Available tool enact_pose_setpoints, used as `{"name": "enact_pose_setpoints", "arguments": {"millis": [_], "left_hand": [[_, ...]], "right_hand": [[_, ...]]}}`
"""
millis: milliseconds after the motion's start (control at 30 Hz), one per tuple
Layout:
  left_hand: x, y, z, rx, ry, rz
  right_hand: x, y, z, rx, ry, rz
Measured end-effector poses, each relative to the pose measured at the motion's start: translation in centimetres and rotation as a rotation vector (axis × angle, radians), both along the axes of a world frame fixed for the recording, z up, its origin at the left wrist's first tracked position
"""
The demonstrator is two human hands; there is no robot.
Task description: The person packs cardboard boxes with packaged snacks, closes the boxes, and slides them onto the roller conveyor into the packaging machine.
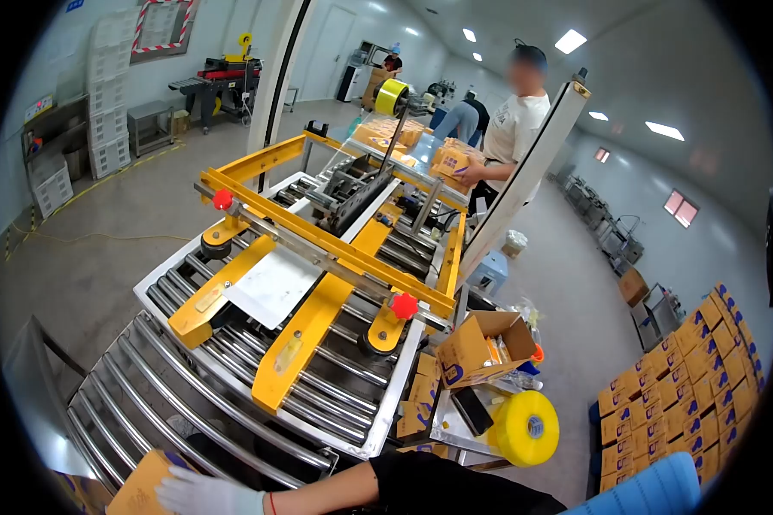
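My right hand [204,493], in a white glove, reaches across from the lower right. Its fingers lie flat against an orange-brown cardboard box [144,486] at the bottom left, beside the curved roller conveyor [159,378]. The frame's lower edge cuts off part of this box. Another printed carton [82,491] shows partly to its left. My left hand is out of view. Ahead stands a carton sealing machine with yellow guide rails [303,342], red knobs [404,305] and a white plate [273,287] between the rails.
A yellow tape roll [526,427], a dark phone-like object [472,411] and an open carton [483,348] stand to the right. Stacked cartons [674,395] fill the lower right. Beyond the machine, a co-worker [515,120] holds a carton [452,163]. White crates [110,94] stand far left.
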State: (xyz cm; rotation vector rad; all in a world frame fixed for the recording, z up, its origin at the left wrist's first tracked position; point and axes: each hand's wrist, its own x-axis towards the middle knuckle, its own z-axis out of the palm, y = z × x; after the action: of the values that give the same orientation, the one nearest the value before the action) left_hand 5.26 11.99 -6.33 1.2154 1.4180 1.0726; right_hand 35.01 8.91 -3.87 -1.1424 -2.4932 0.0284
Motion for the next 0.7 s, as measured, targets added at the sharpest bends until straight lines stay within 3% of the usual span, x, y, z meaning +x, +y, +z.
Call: {"name": "enact_pose_setpoints", "arguments": {"millis": [33,100,200,333,433,500,633,667,700], "left_hand": [[1.0,1.1,-1.3,0.088,0.196,0.012],[7.8,3.9,-0.3,0.006,-0.264,-0.019],[18.9,6.3,0.1,0.141,-0.315,-0.150],[22.4,4.2,-2.0,0.165,-0.125,-0.180],[23.5,2.7,-3.5,0.152,-0.061,-0.497],[19.2,0.5,1.4,0.124,-0.077,-0.558],[12.3,1.7,6.8,0.545,0.592,-0.192],[9.6,2.4,8.5,0.626,0.709,-0.041],[7.1,3.5,9.8,0.647,0.666,0.077]], "right_hand": [[2.5,1.0,-0.3,0.207,-0.049,-0.086],[3.1,2.9,-0.2,0.067,-0.104,-0.090],[5.0,4.2,0.0,0.015,0.002,-0.208],[6.9,4.4,3.0,-0.026,-0.080,-0.392],[9.1,3.7,2.9,0.000,-0.330,-0.570],[9.7,3.2,2.6,0.040,-0.255,-0.622],[15.5,4.9,0.5,0.089,-0.165,-0.628],[16.7,5.1,0.7,0.128,-0.155,-0.637],[17.8,4.5,1.7,0.150,-0.178,-0.725]]}}
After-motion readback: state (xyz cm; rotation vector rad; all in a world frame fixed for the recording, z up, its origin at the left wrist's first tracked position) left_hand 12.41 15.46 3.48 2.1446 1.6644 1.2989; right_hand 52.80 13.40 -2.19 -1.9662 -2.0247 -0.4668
